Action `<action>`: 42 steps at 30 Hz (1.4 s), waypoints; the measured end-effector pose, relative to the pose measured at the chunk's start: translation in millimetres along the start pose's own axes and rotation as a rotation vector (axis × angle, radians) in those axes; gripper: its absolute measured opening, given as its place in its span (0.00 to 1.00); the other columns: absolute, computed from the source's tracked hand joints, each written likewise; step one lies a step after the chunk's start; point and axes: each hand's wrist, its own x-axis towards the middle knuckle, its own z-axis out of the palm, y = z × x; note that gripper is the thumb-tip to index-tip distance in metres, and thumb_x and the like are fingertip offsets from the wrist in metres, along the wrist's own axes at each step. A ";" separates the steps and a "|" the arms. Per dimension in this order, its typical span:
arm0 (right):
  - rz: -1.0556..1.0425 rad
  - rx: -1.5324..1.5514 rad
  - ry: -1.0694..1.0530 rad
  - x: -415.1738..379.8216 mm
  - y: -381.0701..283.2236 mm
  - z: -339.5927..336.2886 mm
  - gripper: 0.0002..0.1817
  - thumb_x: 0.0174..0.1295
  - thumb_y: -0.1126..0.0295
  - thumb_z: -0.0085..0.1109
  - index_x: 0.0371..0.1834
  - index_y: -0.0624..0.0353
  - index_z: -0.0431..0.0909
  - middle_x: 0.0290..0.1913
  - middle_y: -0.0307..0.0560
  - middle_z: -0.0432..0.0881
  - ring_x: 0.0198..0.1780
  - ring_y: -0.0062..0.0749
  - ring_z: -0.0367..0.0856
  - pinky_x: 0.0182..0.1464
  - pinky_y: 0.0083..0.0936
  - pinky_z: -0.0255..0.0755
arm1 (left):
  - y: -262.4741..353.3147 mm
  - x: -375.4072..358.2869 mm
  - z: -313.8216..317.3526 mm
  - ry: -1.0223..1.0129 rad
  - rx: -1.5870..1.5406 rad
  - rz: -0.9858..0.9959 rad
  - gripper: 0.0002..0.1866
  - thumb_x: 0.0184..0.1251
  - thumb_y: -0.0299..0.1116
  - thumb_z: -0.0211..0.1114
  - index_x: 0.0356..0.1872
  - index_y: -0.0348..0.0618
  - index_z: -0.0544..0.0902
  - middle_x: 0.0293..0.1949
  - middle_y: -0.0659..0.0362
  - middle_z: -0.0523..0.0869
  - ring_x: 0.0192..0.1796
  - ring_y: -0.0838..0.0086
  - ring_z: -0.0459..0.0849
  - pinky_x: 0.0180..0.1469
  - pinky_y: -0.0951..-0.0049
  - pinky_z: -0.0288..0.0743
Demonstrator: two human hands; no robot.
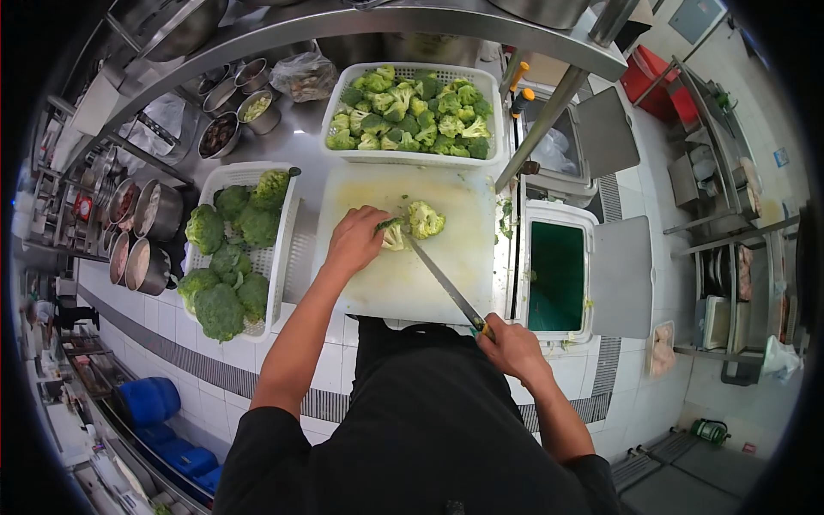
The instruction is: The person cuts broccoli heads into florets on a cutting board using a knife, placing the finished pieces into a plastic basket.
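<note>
My left hand (356, 240) is closed around a broccoli piece (392, 234) over the white cutting board (369, 287). In my right hand (510, 345) is the handle of a long knife (448, 287), its blade slanting up and left so the tip lies close to the held piece. Another broccoli piece (426, 220) lies on the board just right of the blade tip. Behind the board, a white basket (412, 156) holds many cut florets (403, 107). Whole broccoli heads (219, 309) fill a second white basket (279, 287) left of the board.
Right of the board stands an open bin (558, 275) with a green inside. A metal post (549, 116) rises at the board's back right corner, under an overhead shelf (412, 19). Metal pots (260, 112) and a plastic bag (305, 73) sit at the back left.
</note>
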 end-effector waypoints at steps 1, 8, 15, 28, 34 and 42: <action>0.001 -0.002 -0.004 0.3 -1.2 1.1 0.17 0.73 0.55 0.57 0.49 0.58 0.75 0.33 0.64 0.87 0.41 0.66 0.86 0.45 0.57 0.77 | 0.9 -6.1 1.4 0.013 0.014 0.000 0.24 0.63 0.24 0.66 0.62 0.46 0.84 0.56 0.55 0.86 0.60 0.56 0.82 0.64 0.59 0.78; -0.072 -0.018 -0.002 10.7 -9.4 6.6 0.16 0.74 0.57 0.57 0.48 0.59 0.73 0.33 0.64 0.87 0.39 0.67 0.86 0.45 0.58 0.77 | 2.4 -18.9 18.5 -0.013 -0.043 -0.072 0.29 0.63 0.22 0.66 0.68 0.46 0.80 0.59 0.54 0.83 0.56 0.52 0.85 0.60 0.56 0.81; -0.145 -0.119 0.037 39.8 -14.8 33.0 0.16 0.75 0.60 0.54 0.50 0.63 0.70 0.32 0.62 0.88 0.39 0.65 0.88 0.47 0.60 0.79 | -0.9 -19.5 26.2 -0.010 -0.135 -0.095 0.30 0.62 0.21 0.65 0.69 0.46 0.80 0.57 0.52 0.82 0.56 0.52 0.85 0.61 0.56 0.80; -0.062 -0.115 -0.069 21.6 38.2 12.8 0.17 0.74 0.55 0.57 0.51 0.56 0.72 0.36 0.63 0.88 0.43 0.65 0.88 0.47 0.58 0.78 | -32.2 11.5 -52.2 -0.187 -0.135 -0.117 0.35 0.59 0.20 0.65 0.72 0.50 0.79 0.58 0.51 0.82 0.58 0.56 0.83 0.58 0.63 0.79; -0.065 -0.009 -0.003 7.8 42.3 16.6 0.17 0.73 0.53 0.59 0.51 0.54 0.73 0.36 0.62 0.87 0.43 0.65 0.87 0.47 0.57 0.77 | -45.2 24.7 13.0 -0.257 0.027 -0.129 0.24 0.58 0.28 0.69 0.60 0.51 0.84 0.58 0.53 0.80 0.61 0.54 0.82 0.64 0.59 0.76; 0.092 0.165 -0.012 -18.1 48.4 2.1 0.18 0.73 0.52 0.58 0.49 0.56 0.74 0.35 0.63 0.87 0.43 0.67 0.85 0.46 0.57 0.75 | -9.4 43.9 28.2 -0.237 -0.084 -0.061 0.20 0.57 0.28 0.70 0.53 0.52 0.84 0.54 0.50 0.81 0.59 0.51 0.82 0.63 0.58 0.77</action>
